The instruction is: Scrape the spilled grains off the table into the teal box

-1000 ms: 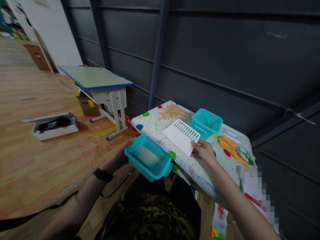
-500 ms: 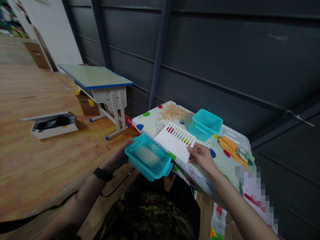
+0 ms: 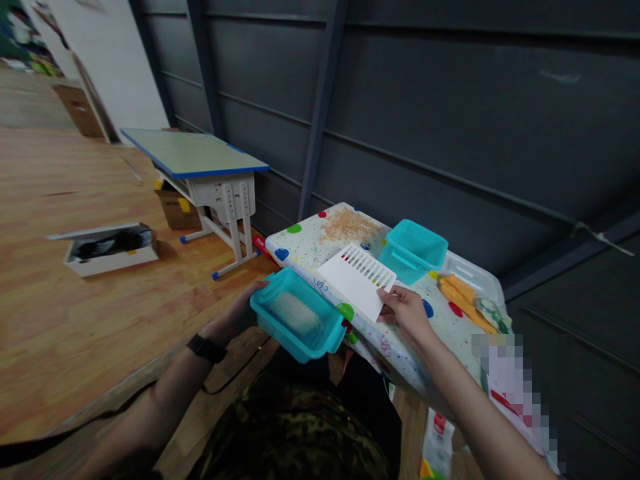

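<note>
My left hand [image 3: 246,308] grips the left end of a teal plastic container [image 3: 300,343], held at the near edge of the table. Pale grains that look like rice [image 3: 295,312] lie in its bottom. Between the thumb and fingers of my right hand [image 3: 404,308] is the right corner of a white slotted card [image 3: 353,283], low over the tabletop. Its row of slots points away from me. Beyond it, a heap of tan grains [image 3: 350,225] is spread on the patterned tablecloth [image 3: 307,243]. A second teal container [image 3: 413,250] stands right of the heap.
An orange cloth [image 3: 463,297] and a clear plastic tray [image 3: 477,275] lie at the table's right end. A dark panelled wall [image 3: 450,133] runs behind. To the left are a desk [image 3: 200,153] and an open white box [image 3: 113,257] on the floor.
My right hand has drawn the slotted card slightly away from the near edge, farther onto the table. The container in my left hand has hardly moved.
</note>
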`<action>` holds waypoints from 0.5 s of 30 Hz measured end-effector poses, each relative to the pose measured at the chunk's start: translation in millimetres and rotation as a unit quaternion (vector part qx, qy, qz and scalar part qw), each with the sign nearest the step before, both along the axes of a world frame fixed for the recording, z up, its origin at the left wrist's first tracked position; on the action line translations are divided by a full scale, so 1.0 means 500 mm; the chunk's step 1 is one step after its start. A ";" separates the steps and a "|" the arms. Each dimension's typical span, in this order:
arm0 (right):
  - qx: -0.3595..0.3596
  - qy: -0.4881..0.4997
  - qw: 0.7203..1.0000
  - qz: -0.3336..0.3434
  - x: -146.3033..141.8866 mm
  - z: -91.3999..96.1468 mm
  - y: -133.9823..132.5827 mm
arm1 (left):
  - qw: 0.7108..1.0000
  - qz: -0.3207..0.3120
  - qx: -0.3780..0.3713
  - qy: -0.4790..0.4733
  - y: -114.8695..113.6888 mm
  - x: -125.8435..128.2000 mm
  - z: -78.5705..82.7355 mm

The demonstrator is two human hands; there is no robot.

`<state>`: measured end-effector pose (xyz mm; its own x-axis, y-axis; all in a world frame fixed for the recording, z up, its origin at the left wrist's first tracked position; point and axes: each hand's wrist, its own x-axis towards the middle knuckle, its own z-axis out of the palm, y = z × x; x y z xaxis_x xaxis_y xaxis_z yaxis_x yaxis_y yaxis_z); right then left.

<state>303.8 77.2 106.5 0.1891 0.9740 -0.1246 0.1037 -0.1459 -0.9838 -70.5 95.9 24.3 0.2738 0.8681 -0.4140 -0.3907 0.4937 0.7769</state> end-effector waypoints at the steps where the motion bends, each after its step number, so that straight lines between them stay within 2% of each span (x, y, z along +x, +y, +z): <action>1: -0.007 0.004 1.000 0.009 -0.004 0.001 -0.004 | 1.000 0.000 0.002 0.000 0.000 0.000 0.001; 5: -0.020 -0.001 0.999 0.039 -0.011 0.008 -0.020 | 1.000 0.003 0.011 -0.004 0.002 0.002 0.004; 8: 0.001 -0.011 0.999 0.040 -0.002 0.014 -0.020 | 1.000 0.003 0.017 -0.012 0.006 0.002 0.002; 12: 0.059 -0.035 0.997 0.023 0.011 0.020 0.005 | 1.000 -0.002 0.015 -0.021 0.012 0.000 -0.008; 15: 0.057 -0.029 0.998 0.000 0.007 0.016 0.036 | 0.999 -0.005 0.011 -0.032 0.015 -0.006 -0.017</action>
